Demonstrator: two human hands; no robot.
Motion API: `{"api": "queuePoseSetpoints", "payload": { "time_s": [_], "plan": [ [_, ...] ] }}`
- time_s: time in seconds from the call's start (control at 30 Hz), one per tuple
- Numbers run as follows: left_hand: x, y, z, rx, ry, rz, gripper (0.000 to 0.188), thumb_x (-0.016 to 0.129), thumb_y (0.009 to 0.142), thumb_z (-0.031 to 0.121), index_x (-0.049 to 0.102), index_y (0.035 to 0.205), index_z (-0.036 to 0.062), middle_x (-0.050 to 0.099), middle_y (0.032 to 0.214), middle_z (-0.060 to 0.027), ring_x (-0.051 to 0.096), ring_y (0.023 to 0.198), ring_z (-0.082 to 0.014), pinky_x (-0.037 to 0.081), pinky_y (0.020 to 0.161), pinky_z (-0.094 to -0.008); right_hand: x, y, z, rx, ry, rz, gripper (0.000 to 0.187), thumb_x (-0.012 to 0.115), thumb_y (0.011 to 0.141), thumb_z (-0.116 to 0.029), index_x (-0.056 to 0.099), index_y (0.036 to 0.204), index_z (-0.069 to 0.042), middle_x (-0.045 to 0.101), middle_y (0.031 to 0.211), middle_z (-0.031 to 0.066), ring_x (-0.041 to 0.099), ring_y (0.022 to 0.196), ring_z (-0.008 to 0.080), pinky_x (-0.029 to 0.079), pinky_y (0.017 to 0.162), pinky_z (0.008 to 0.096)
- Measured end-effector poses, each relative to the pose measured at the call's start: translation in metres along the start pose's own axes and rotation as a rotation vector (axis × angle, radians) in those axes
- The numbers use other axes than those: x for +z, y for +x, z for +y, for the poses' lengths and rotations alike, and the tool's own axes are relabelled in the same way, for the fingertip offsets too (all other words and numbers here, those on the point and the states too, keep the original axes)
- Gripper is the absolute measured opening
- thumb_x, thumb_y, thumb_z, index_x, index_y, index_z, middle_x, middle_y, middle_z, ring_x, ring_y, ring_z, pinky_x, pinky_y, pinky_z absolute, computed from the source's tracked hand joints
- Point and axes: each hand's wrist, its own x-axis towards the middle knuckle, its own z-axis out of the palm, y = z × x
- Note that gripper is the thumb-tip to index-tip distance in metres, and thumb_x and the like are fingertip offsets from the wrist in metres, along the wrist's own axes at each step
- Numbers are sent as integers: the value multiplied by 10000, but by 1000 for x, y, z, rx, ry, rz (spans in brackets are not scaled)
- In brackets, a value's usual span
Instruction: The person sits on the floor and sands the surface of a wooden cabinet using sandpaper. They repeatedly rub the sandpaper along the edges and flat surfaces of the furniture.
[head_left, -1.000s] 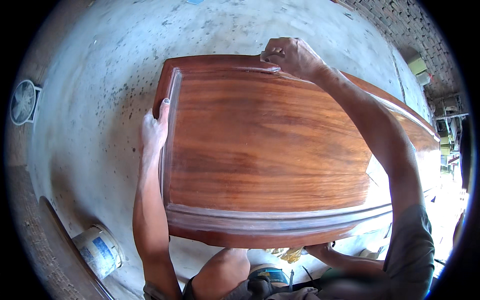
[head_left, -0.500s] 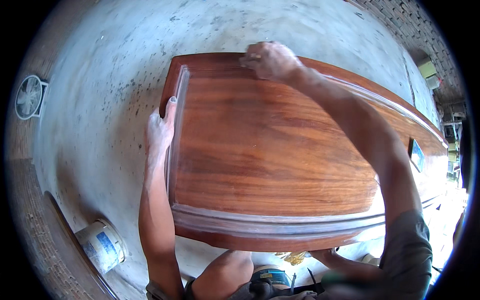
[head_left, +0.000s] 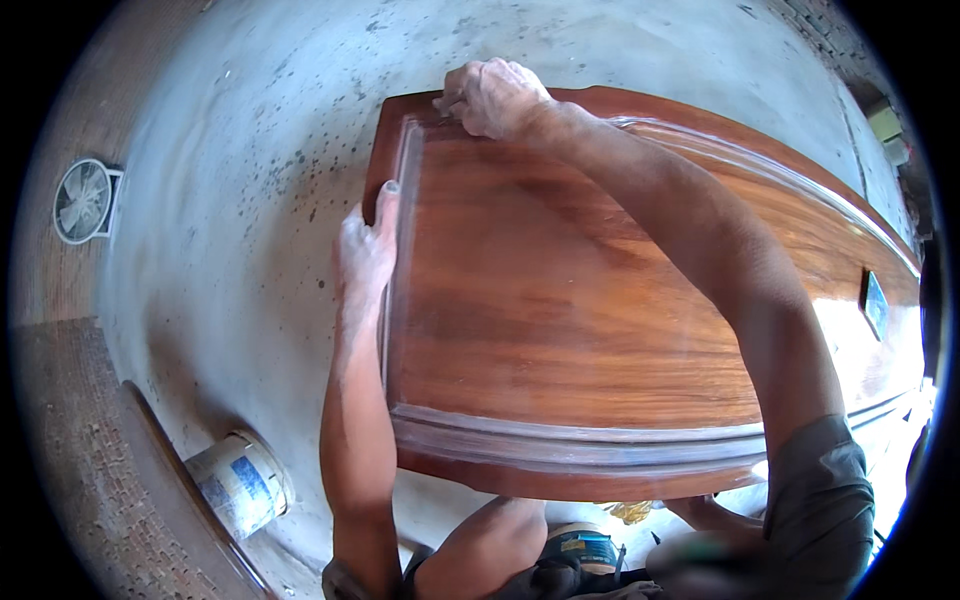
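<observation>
A large brown wooden panel [head_left: 570, 310] with pale, dusty grooved moulding lies across in front of me. My left hand [head_left: 368, 245] grips its left edge, thumb on top and the fingers mostly hidden beyond the edge. At the far left part of the frame, my right hand [head_left: 492, 98] presses down with its fingers curled. Whatever it may hold is hidden under the fingers. Whitish dust covers both hands.
A small flat diamond-shaped piece [head_left: 875, 305] lies on the panel's right part. Beyond the left edge stand a paint-stained white bucket [head_left: 240, 485] and a white fan [head_left: 84, 201]. Another tub [head_left: 582, 548] sits by my leg. Speckled grey floor [head_left: 270, 250] surrounds the panel.
My right hand has slid left along the panel's far edge toward the corner. My left hand keeps its grip on the left edge. The whole view has shifted slightly.
</observation>
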Motion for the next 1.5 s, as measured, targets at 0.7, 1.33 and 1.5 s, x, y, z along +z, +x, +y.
{"api": "queuePoseSetpoints", "payload": {
  "time_s": [0.7, 1.33, 1.5],
  "plan": [
    [1, 1, -15, 15, -44, -2, 680, 543, 976, 632, 683, 1294, 48, 724, 1205, -196, 663, 1156, -399, 497, 989, -439, 13, 17, 19, 94, -71, -102, 319, 697, 887, -370, 776, 1011, -87, 762, 1047, 145, 726, 1036, 318, 559, 938, 431],
    [-1, -3, 3, -49, 1, -5, 737, 521, 951, 701, 724, 1204, 40, 743, 1065, -225, 694, 1029, -408, 513, 907, -464, -64, -128, 87, -76, -97, 184, 162, 715, 906, -103, 743, 1060, -145, 701, 1065, 45, 700, 973, 240, 610, 867, 334],
    [-1, 2, -8, -37, 11, 21, 741, 527, 947, 708, 729, 1196, 41, 748, 1050, -210, 697, 1018, -393, 512, 898, -456, -50, -129, 95, -251, -279, 267, 133, 676, 934, -203, 700, 1017, -102, 678, 1047, 67, 670, 1016, 267, 559, 902, 388]
  ]
}}
